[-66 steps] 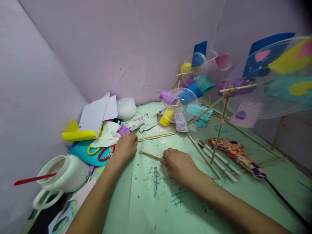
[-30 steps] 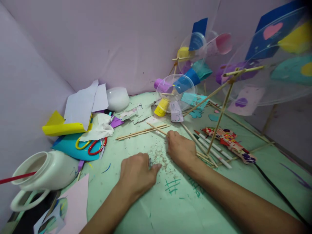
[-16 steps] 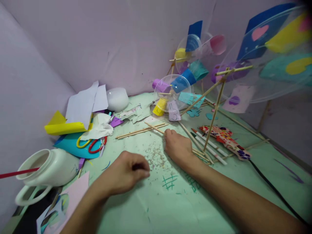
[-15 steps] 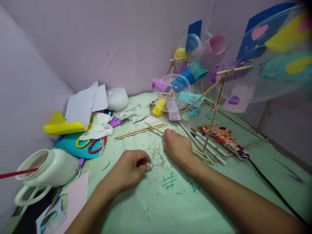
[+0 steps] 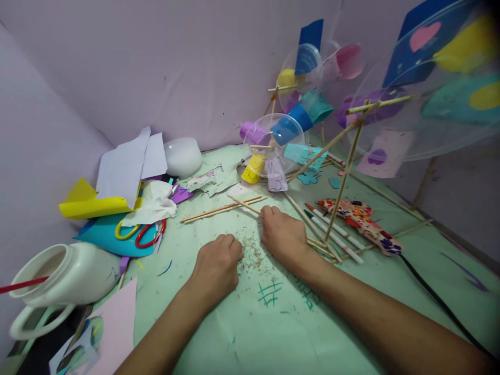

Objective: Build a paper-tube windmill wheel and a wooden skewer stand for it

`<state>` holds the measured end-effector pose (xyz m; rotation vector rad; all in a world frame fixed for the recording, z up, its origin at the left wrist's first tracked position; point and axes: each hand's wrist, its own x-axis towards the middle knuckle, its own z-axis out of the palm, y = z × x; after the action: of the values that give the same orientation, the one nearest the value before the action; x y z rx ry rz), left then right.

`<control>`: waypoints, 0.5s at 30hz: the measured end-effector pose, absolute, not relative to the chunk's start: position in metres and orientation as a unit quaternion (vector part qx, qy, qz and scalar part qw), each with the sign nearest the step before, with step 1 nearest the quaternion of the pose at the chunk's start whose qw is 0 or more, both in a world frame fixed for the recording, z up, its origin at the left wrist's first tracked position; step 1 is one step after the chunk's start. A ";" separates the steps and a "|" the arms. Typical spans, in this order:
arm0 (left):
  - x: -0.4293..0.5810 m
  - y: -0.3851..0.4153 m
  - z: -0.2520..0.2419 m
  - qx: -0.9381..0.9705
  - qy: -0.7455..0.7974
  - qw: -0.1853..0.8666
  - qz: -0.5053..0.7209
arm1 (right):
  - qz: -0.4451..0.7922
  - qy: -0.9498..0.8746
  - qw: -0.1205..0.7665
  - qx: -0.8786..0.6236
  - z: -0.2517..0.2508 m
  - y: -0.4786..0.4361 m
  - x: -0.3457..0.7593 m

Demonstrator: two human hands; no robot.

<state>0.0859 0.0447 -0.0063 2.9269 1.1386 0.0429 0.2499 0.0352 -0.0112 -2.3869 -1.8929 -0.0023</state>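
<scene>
My right hand (image 5: 283, 232) rests on the green tabletop (image 5: 234, 333) with its fingers closed around the near end of a thin wooden stick (image 5: 246, 205). This stick slants away to the upper left and crosses two other sticks (image 5: 211, 212) lying side by side. My left hand (image 5: 219, 260) is closed with its knuckles up, a little to the left. Its fingertips are tucked out of sight, so whatever they hold, if anything, is hidden. Between both hands lie scattered shavings (image 5: 253, 251).
At the right stand stick frames (image 5: 344, 177) carrying clear discs and paper cups. Markers (image 5: 336, 237) and a patterned glue gun (image 5: 361, 224) with a black cord lie beneath. Left are scissors (image 5: 145, 237), paper sheets (image 5: 121, 169) and a white jug (image 5: 86, 271) on its side.
My left hand has rolled over, from thumb and fingers curled with a gap to a closed fist, knuckles up. The right hand stays on the stick. My view has shifted slightly.
</scene>
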 end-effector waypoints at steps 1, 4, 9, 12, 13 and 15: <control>0.088 0.046 -0.005 0.931 0.365 0.001 -0.006 | 0.002 -0.620 0.045 -0.783 -0.011 0.035 0.250; 0.087 0.048 0.007 0.927 0.371 0.058 -0.021 | 0.019 -0.616 0.032 -0.787 -0.008 0.035 0.250; 0.056 0.049 0.050 0.863 0.289 0.415 0.006 | 0.025 -0.616 0.035 -0.786 -0.007 0.035 0.249; 0.037 0.055 0.067 0.785 0.265 0.554 -0.082 | 0.026 -0.614 0.035 -0.788 -0.007 0.035 0.249; 0.034 0.059 0.068 0.765 0.282 0.570 -0.101 | 0.028 -0.614 0.034 -0.788 -0.006 0.035 0.249; 0.035 0.067 0.062 0.740 0.369 0.560 -0.050 | 0.040 -0.611 0.039 -0.789 -0.003 0.034 0.250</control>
<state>0.0348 0.0665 0.0617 1.7446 0.8705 -0.1177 0.2504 0.0338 -0.0029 -2.4197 -1.8739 0.1231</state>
